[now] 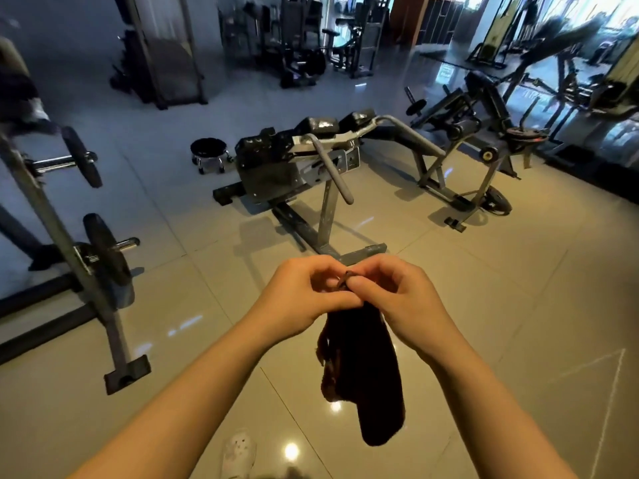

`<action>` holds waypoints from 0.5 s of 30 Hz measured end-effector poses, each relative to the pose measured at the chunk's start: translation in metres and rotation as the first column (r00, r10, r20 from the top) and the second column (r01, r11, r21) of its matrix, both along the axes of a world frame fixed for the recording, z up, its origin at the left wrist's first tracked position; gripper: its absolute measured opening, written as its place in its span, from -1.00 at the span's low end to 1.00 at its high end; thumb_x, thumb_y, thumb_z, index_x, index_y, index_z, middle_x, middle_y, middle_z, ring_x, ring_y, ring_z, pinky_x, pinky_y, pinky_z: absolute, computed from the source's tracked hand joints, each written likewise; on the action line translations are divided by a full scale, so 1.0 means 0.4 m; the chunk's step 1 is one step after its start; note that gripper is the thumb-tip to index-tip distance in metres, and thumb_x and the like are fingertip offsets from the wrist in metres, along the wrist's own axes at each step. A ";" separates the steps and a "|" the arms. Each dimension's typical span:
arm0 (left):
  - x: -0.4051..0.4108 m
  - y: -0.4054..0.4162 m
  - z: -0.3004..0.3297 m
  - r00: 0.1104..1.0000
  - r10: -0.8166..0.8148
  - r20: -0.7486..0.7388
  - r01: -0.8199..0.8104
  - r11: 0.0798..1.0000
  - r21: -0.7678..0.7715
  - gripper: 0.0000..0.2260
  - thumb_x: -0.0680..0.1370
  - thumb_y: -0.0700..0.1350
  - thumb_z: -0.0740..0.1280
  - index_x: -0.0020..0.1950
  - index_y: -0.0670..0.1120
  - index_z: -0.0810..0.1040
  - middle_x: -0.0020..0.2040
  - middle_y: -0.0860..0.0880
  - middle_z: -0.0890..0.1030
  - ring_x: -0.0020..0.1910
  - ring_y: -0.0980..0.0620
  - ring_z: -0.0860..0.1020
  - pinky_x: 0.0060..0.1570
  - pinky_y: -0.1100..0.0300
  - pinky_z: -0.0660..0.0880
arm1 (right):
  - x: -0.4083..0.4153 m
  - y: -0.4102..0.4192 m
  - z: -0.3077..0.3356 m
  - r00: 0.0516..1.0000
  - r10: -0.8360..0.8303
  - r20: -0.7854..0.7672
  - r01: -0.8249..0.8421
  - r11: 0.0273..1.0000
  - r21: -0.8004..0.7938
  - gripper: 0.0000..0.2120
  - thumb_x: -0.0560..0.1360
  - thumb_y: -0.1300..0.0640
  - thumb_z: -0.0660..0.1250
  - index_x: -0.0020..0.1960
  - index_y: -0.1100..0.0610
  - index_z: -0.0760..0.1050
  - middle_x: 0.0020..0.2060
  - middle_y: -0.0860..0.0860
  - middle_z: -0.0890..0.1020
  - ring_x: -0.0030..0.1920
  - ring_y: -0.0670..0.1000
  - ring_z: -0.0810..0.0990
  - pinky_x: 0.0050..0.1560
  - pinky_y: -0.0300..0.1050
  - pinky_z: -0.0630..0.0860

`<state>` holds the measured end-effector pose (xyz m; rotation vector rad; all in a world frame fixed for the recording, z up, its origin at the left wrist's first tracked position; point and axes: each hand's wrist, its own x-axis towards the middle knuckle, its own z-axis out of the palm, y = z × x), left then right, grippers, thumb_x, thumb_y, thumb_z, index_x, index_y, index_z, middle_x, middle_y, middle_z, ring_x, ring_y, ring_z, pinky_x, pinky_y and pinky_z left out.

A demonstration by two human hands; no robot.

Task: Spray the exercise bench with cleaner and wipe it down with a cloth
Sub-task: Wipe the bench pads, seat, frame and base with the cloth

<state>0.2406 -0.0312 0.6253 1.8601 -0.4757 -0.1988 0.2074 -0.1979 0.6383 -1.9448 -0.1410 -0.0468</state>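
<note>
**Both hands pinched the top of a dark cloth, well short of the bench**

Near the camera, above the tiled floor (484, 271), the left hand (304, 292) and the right hand (401, 295) met at the middle of the view. Fingers (356, 283) of both hands were curled and pinched the upper edge of a dark cloth (366, 375), which hung straight down between the forearms in a limp, bunched fold. A white shoe (238, 454) showed at the near edge, just left of the hanging cloth.

Farther off, beyond the hands and apart from them, stood the exercise bench (297, 157): a grey metal frame with black pads, its curved handles sweeping toward the near side and the right. A small round black stool (209, 153) on castors sat just left of it. At the left a rack (69, 243) carried weight plates, and more machines (297, 46), blurred, filled the far side of the room.
</note>
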 end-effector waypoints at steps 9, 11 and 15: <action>0.369 0.225 0.040 0.991 -0.014 0.135 0.012 1.000 0.015 -0.92 0.48 -0.03 0.44 -0.16 0.17 0.61 -0.18 0.17 0.62 -0.13 0.19 0.57 -0.12 0.37 0.48 | 0.309 0.228 -0.100 1.000 -0.020 -0.019 0.022 0.988 0.150 -0.89 0.49 0.16 0.41 0.01 0.04 0.60 -0.11 0.00 0.67 -0.02 0.03 0.66 0.04 -0.04 0.60; 0.441 0.278 0.068 0.978 -0.006 0.206 -0.004 0.999 0.048 -0.87 0.48 -0.05 0.45 -0.18 0.20 0.59 -0.14 0.20 0.60 -0.11 0.19 0.55 -0.14 0.42 0.44 | 0.394 0.287 -0.133 0.999 -0.035 -0.014 0.037 0.992 0.124 -0.85 0.51 0.24 0.40 0.00 0.01 0.61 -0.12 -0.04 0.68 -0.02 0.00 0.65 0.06 0.00 0.58; 0.582 0.374 0.130 0.955 0.105 0.277 -0.109 0.994 -0.002 -0.93 0.45 0.01 0.46 -0.18 0.18 0.60 -0.14 0.21 0.60 -0.11 0.17 0.56 -0.13 0.39 0.47 | 0.578 0.365 -0.192 0.995 -0.015 -0.096 0.019 0.999 0.039 -0.92 0.51 0.17 0.41 -0.10 0.00 0.60 -0.19 -0.15 0.65 -0.11 -0.10 0.61 0.00 0.00 0.55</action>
